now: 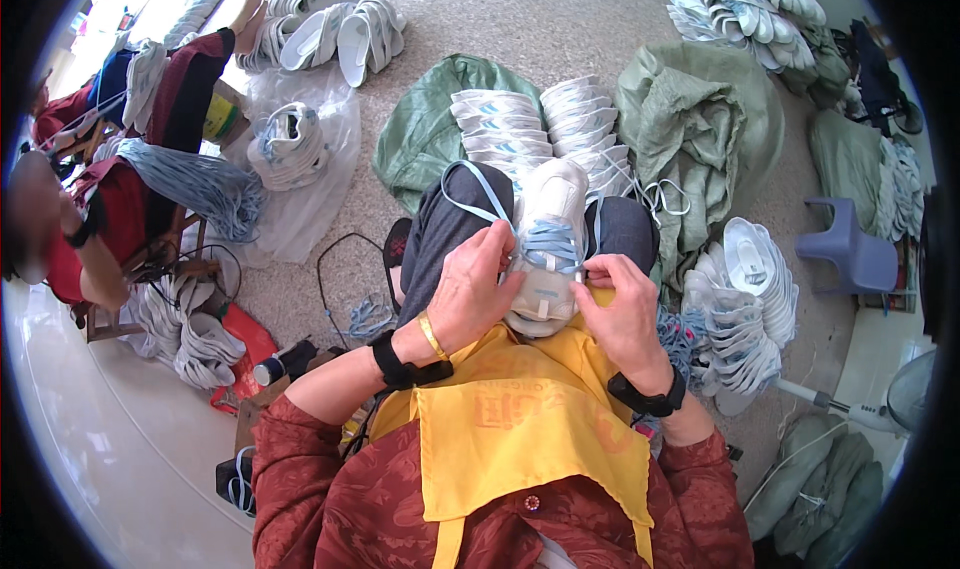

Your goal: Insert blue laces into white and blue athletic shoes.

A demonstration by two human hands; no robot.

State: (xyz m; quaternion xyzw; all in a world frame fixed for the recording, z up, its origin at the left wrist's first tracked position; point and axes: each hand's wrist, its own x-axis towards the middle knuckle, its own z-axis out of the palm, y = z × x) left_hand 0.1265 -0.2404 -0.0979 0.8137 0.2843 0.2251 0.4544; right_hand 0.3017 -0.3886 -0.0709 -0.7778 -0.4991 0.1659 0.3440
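A white sneaker upper (552, 194) lies across my lap between my knees, its toe toward me. Light blue shoelace (550, 241) crosses its middle in several rows. My left hand (472, 277) is closed at the upper's left side, pinching the lace; a long loop of it arches over my left knee. At the right edge my right hand (622, 304) pinches the other side of the lace, which runs up past my right knee. Its fingertips partly hide what they grip. Beyond my knees, two rows of stacked white uppers (500, 124) rest against a green sack (425, 129).
Another green sack (700, 119) slumps to the right of the rows. Stacked uppers (745, 299) stand right of my leg, near a purple stool (850, 247) and a fan (905, 394). At left another person (95, 239) sits by a bundle of blue laces (205, 184).
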